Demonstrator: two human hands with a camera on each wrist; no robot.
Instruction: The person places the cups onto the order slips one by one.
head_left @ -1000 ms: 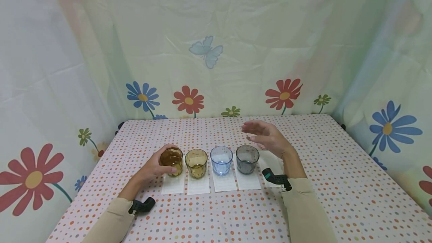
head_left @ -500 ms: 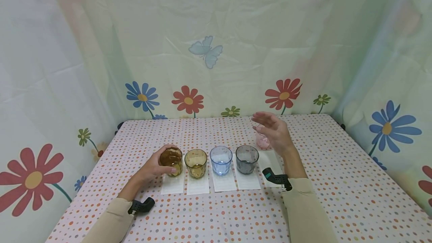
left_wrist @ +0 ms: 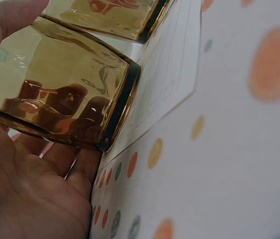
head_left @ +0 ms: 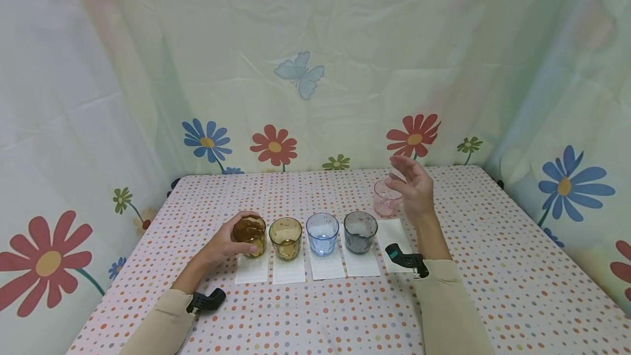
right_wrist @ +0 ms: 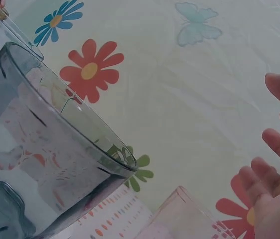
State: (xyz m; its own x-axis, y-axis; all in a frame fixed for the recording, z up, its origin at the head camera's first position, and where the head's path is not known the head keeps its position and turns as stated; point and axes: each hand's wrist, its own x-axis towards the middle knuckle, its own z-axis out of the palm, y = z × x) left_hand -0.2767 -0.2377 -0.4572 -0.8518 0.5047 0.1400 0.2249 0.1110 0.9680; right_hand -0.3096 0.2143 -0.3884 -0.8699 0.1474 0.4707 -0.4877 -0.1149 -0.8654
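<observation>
My left hand (head_left: pixel 222 242) holds a dark amber glass (head_left: pixel 253 233) at the left end of a row, thumb in front and fingers curled behind. In the left wrist view, that amber glass (left_wrist: pixel 70 84) stands on lined paper, with the thumb at its side. A paler yellow glass (head_left: pixel 286 237), a blue glass (head_left: pixel 322 234) and a grey glass (head_left: pixel 361 233) continue the row. My right hand (head_left: pixel 416 188) is raised with fingers relaxed, just right of a pink glass (head_left: pixel 384 200) that stands farther back. Nothing shows in its grasp in the right wrist view.
Under the row lie white paper slips, and another slip (head_left: pixel 394 234) lies in front of the pink glass. A dotted cloth (head_left: pixel 315 311) covers the table. Flowered curtains (head_left: pixel 345 92) hang behind and along both sides.
My right hand has moved back and to the right from above the grey glass, leaving the pink glass in fuller view. The left hand and its amber glass have stayed in place.
</observation>
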